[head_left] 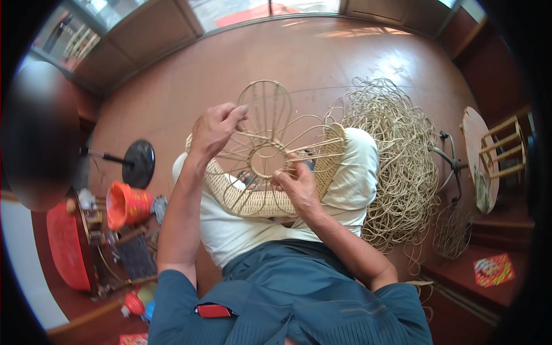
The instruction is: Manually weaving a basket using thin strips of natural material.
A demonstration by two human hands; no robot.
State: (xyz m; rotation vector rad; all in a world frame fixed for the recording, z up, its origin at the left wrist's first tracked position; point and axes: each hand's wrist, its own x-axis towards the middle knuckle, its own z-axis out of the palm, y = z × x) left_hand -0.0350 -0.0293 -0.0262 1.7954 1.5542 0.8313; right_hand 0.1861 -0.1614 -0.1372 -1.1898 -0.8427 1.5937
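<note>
A half-woven straw piece lies across my lap, with a thick plaited band [250,201] curving along its near and right sides. In its middle is a small cord-wrapped ring [269,161], from which thin spokes run outward. A tall ribbed loop [265,109] stands out from the far side. My right hand [300,187] is closed on the ring's right edge, thumb and fingers around the spokes there. Raised at the ring's upper left, my left hand [218,126] pinches what looks like a strand of straw cord; its fingertips partly hide it.
A large heap of loose straw cord [397,161] lies on the floor to my right, beside a stool [486,155]. At the left are an orange-red bucket [127,204], a round black stand base [139,164] and a rack of odds and ends [135,253].
</note>
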